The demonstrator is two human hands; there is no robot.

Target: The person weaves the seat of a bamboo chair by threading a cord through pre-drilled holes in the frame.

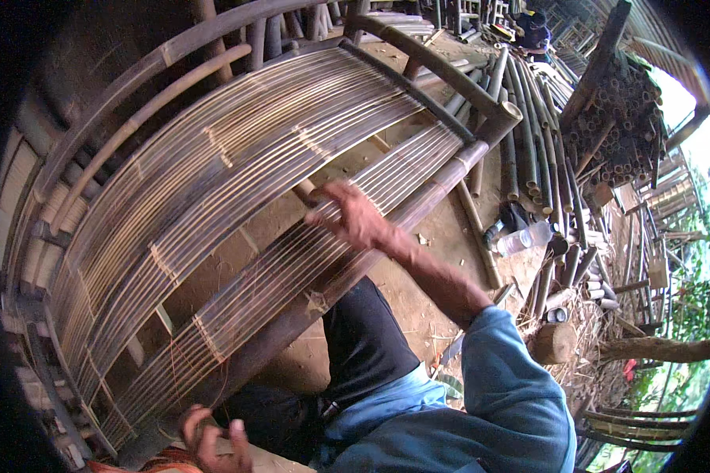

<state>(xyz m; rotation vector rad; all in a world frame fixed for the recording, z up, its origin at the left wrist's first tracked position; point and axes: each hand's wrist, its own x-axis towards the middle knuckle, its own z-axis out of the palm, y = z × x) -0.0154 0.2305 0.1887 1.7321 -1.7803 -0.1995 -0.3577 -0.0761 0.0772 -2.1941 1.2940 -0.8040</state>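
Bamboo bench (252,150) fills most of the view, lying diagonally before the seated person; its seat is thin parallel slats with open gaps showing the floor. Long bamboo poles (528,134) lie piled beyond its far right end. Thick front rail (442,181) runs along the bench edge nearest the person. Right hand (351,217) over the front slats, thumb and fingers apart, blurred; contact uncertain. Left hand (213,441) near the rail's lower end, thumb parted from curled fingers. Clear bottle (526,236) beside the poles. Thin reddish strands (173,355) cross the lower slats.
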